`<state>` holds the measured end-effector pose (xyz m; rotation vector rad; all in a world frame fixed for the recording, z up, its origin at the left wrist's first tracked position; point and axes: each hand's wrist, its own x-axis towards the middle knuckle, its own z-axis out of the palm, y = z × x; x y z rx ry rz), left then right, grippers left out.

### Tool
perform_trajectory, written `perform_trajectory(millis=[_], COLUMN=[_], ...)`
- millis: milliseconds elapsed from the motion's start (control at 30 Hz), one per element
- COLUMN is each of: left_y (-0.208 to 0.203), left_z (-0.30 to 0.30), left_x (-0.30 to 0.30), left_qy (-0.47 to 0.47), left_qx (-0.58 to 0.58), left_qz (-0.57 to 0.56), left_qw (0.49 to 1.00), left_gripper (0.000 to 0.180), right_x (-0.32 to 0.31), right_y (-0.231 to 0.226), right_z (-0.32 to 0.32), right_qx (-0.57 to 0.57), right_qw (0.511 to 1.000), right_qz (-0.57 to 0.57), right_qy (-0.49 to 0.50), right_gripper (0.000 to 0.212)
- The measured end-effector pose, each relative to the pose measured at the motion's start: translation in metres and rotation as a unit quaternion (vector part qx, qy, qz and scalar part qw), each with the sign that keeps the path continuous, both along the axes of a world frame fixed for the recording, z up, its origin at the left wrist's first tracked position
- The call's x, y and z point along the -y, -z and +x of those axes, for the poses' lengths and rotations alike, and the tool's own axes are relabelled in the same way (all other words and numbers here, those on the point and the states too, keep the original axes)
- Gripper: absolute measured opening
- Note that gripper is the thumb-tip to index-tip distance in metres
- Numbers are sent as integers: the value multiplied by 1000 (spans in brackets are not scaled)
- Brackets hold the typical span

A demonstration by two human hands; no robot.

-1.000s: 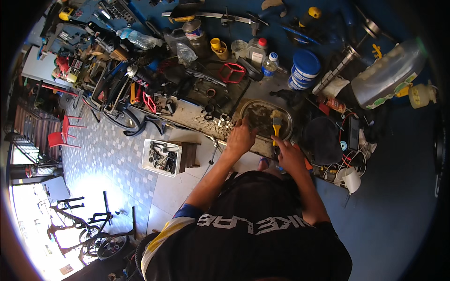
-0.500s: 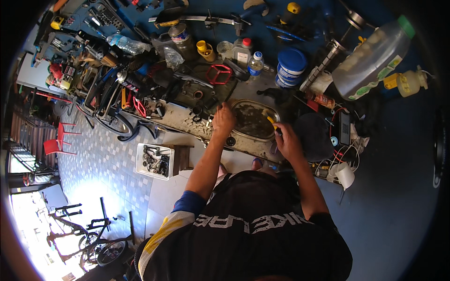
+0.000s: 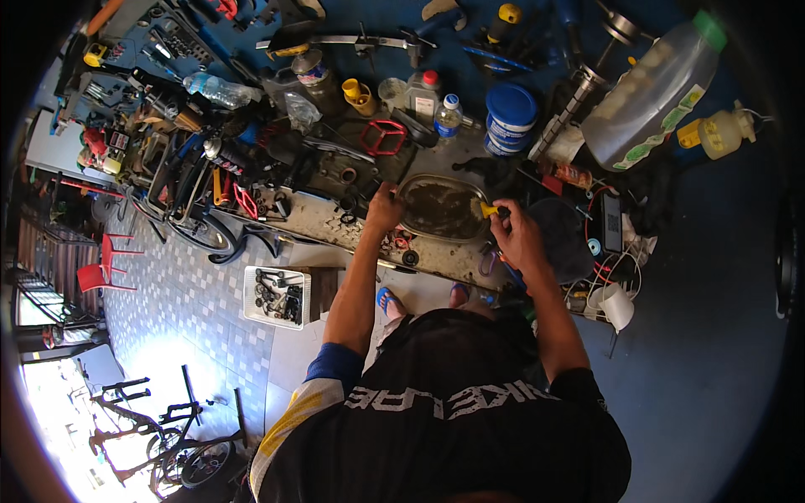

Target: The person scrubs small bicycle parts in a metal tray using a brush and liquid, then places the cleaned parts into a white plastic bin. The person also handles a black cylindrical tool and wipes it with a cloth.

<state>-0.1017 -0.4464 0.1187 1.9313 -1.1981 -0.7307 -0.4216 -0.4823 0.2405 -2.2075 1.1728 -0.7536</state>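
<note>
An oval metal tray [image 3: 412, 232] of murky brown liquid lies on the workbench in front of me. My right hand [image 3: 519, 238] is closed around the dark handle of a yellow brush [image 3: 489, 210]. Its pale bristles hang at the tray's right rim, over the liquid. On the opposite side, my left hand [image 3: 384, 210] is at the tray's left rim, fingers curled together. What those fingers hold, if anything, is hidden. Small dark round parts [image 3: 347, 204] lie just left of that hand. A black ring-shaped part [image 3: 410, 258] rests near the bench's front edge.
Behind the tray stand a blue tub [image 3: 510, 120], a small bottle [image 3: 448, 116], a grey red-capped bottle [image 3: 423, 94] and a red pedal [image 3: 384, 137]. A dark cloth [image 3: 560, 239] lies right of my right hand. A white basket of parts [image 3: 276, 298] stands lower left.
My right hand has turned the brush, so its bristles now show at the tray's right rim. My left hand has shifted slightly left, fingers still curled. The whole view has tilted a little.
</note>
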Motion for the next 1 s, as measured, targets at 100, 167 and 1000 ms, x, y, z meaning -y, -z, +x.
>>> perform_trajectory(millis=[100,167,1000], left_y=[-6,-3,-49], left_z=[-4,-2,-23], left_x=[0,-2,10], left_qy=[-17,-21,203], left_qx=[-53,-75,314], left_qz=[13,5,6], left_qw=[998,997,927], left_gripper=[38,37,20], right_x=[9,13,22], right_y=[-3,-12,-21], right_z=[-3,-1,14], right_qx=[-14,-33,-39], right_qw=[999,998,997], right_qz=[34,56,67], right_qy=[11,18,20], right_gripper=[31,32,31])
